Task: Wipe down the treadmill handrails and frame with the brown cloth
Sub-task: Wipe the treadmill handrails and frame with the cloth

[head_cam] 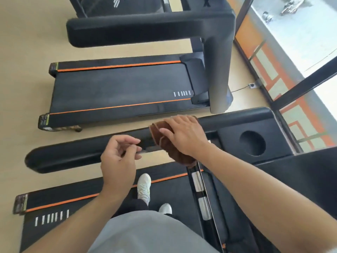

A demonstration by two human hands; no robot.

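Note:
The brown cloth (166,143) is draped over the black padded left handrail (73,154) of the treadmill I stand on. My right hand (184,134) lies flat on top of the cloth with fingers spread, pressing it onto the rail. My left hand (118,157) hovers just in front of the same rail, to the left of the cloth, fingers loosely curled and holding nothing. The console (251,143) with a round cup holder joins the rail at the right.
My feet in white shoes (144,187) stand on the treadmill belt (175,198). A second treadmill (120,92) stands parallel beyond the rail, its handrail (145,30) and upright above it. Glass wall and black window frame (300,88) at the right. Beige floor between machines.

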